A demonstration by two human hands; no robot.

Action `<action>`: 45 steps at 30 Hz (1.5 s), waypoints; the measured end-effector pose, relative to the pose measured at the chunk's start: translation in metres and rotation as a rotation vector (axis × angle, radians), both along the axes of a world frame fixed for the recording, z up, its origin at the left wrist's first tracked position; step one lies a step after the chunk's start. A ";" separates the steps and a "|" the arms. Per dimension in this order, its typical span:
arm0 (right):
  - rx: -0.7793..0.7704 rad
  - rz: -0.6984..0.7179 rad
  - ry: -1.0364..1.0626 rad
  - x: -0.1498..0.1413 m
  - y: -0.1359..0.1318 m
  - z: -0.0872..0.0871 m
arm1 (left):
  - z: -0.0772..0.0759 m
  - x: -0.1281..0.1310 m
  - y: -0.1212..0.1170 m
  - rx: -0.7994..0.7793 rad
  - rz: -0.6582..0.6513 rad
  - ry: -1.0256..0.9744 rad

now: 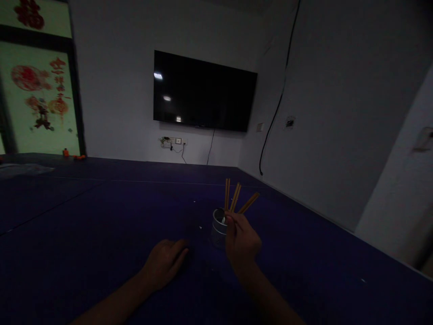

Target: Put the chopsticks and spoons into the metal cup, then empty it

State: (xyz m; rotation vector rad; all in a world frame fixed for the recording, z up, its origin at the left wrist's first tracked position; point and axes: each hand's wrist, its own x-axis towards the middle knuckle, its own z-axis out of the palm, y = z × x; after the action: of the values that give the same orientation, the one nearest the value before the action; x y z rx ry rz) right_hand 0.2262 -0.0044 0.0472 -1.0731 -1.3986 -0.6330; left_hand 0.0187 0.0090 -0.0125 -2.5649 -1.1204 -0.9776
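Observation:
My right hand (242,239) is closed in a pinch around several slim wooden sticks (235,197) that look like chopsticks. They fan out upward from my fingers, and their lower ends are hidden by the hand. Just behind and to the left of that hand, a grey cylindrical cup (218,232) stands upright on the dark purple surface (101,225). Something small and white shows at the cup's mouth, too dim to name. My left hand (165,262) lies on the surface to the left of the cup, holding nothing, its thumb apart from the fingers.
Small white scraps (200,227) dot the surface. At the far left lie a clear plastic sheet (25,169) and small orange objects (66,152). A television (203,92) hangs on the wall, with sockets below it. A black cable (277,106) runs down the right wall.

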 end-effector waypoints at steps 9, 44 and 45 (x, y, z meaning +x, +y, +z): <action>-0.189 -0.235 -0.063 0.001 0.007 0.002 | -0.001 0.001 0.001 -0.058 -0.011 0.040; -0.290 0.286 -0.589 -0.041 -0.011 -0.033 | -0.001 0.000 0.002 -0.116 -0.031 0.069; -0.411 0.294 -0.604 -0.043 -0.010 -0.036 | -0.001 -0.001 0.002 -0.115 -0.039 0.059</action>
State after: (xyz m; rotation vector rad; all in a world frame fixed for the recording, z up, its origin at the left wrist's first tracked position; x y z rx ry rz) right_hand 0.1830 -0.0145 0.0108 -0.9962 -2.2389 -0.4790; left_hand 0.0180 0.0110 -0.0140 -2.6971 -1.1467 -0.8642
